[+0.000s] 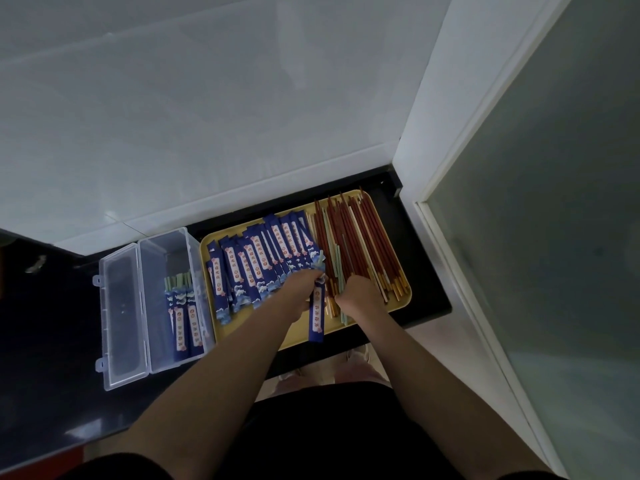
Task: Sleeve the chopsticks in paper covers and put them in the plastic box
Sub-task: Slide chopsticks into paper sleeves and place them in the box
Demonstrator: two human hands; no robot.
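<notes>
Clear box (122,318), two sleeved pairs (185,325)

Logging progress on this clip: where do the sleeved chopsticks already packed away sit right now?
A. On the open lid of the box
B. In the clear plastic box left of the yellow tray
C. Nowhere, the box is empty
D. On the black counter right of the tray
B: a few sleeved chopsticks stand in the plastic box left of the yellow tray, their pale green tips poking out of the blue covers.
</notes>
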